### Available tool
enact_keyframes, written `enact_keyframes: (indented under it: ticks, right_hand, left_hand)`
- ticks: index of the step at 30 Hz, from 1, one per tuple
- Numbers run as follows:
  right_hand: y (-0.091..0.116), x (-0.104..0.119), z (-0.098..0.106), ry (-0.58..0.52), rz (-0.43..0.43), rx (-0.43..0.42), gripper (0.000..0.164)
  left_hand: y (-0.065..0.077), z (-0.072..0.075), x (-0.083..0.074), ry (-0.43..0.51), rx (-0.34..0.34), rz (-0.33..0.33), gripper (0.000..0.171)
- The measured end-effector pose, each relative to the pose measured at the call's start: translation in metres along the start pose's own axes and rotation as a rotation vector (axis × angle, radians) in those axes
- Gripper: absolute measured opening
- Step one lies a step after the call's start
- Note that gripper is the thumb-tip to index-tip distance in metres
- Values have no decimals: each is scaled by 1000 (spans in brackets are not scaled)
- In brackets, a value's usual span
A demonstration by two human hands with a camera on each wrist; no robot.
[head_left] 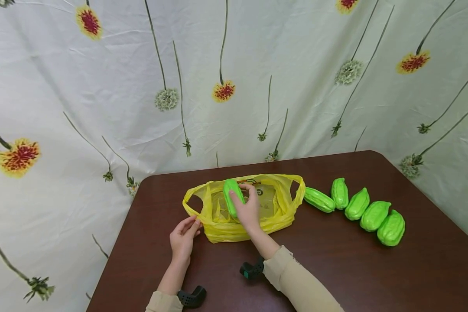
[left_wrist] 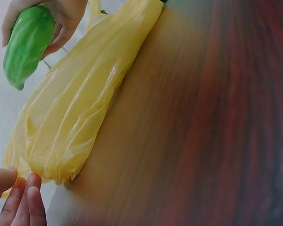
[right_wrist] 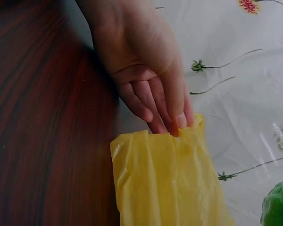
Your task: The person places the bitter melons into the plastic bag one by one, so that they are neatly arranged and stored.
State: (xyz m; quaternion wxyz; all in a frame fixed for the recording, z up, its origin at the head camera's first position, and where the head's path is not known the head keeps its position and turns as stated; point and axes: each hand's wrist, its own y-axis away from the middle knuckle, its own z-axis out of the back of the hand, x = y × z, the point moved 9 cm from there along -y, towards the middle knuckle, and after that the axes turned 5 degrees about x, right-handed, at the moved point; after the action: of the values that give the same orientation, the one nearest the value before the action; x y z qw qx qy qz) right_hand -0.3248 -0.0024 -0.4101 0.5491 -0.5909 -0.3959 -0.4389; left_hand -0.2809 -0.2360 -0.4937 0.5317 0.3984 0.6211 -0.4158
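A yellow plastic bag (head_left: 226,234) lies on the table with its mouth spread and its two handles out to the sides. My right hand (head_left: 249,210) grips a bright green, ridged gourd (head_left: 230,190) and holds it upright over the bag's opening. At the bag's left end, the thumb and fingertips of my left hand (head_left: 183,240) pinch the thin plastic near the handle. The right wrist view shows that left hand (right_wrist: 148,61) from the side, with the held gourd (right_wrist: 279,205) partly cut off at the lower right corner.
To the right of the bag, several more green gourds (head_left: 358,203) lie in a curved row on the dark brown table (head_left: 335,260); the leftmost is right beside the bag's right handle. Behind the table hangs a pale flower-print cloth (head_left: 234,125). Both wrists wear black camera mounts (head_left: 193,297).
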Motion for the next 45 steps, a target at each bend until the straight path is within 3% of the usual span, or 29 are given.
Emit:
enact_keyframes:
  ticks: [6, 12, 24, 38, 45]
  right_hand:
    - [-1, -7, -17, 89, -34, 32, 41]
    - [0, -14, -27, 79, -86, 44, 40]
    - [-1, -31, -38, 115, -146, 30, 40]
    - [4, -42, -48, 251, -161, 59, 39]
    - [7, -44, -50, 222, -168, 80, 37]
  left_hand:
    - [-1, 0, 1, 1, 2, -4, 31]
    - [-1, 0, 1, -1, 4, -7, 30]
    - [-1, 0, 1, -2, 6, -3, 30]
    - [0, 0, 1, -14, 7, -2, 30]
    - [0, -1, 0, -9, 9, -9, 29]
